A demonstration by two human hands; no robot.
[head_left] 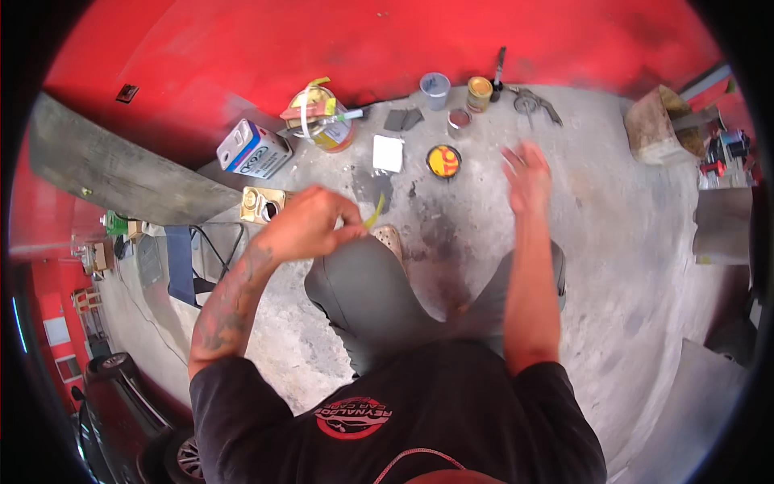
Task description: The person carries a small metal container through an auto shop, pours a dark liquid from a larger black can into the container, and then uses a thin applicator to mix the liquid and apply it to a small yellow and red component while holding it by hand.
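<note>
My left hand is closed, pinching a thin, curved yellow-green strip that sticks out from its fingertips above my left knee. The strip's exact kind is not clear. My right hand is raised over the floor, slightly blurred, with its fingers apart and nothing visible in them. Between the two hands, on the concrete, lies a round black lid with a yellow and red face. A white square sheet lies to its left. Beyond the lid stands a small can with a dark reddish top.
Along the red wall stand a clear cup, a yellow-topped can and a spray gun. Grey sanding sheets lie near a bucket. Farther left are a rectangular metal can and a curved grey panel.
</note>
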